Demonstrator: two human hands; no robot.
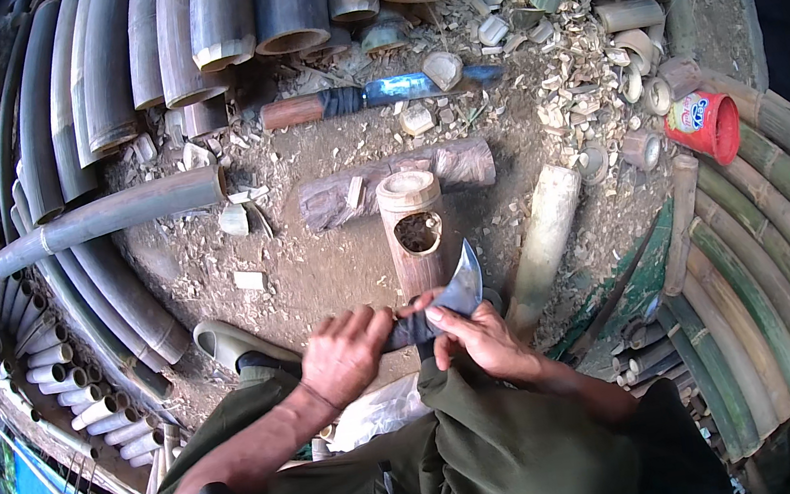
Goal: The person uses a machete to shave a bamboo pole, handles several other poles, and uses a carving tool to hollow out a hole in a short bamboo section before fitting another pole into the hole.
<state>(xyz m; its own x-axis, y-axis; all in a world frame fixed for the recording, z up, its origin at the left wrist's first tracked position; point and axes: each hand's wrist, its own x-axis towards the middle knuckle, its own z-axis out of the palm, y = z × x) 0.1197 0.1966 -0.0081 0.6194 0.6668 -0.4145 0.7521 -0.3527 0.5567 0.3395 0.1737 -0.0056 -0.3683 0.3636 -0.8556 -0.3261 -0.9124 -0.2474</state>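
Though aslant lengthwise, knife (461,288) tip-forward, rightward.

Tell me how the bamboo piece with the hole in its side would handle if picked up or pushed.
The bamboo piece is probably light for its size, since the hole shows a hollow inside. Its woody wall suggests it would stay stiff. Rounded sides might let it roll if pushed sideways.

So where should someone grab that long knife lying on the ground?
Probably by the brown wooden handle, coming from the person's left: the long knife lies crosswise, handle end left and bluish blade right, with a bamboo chunk overlapping the blade.
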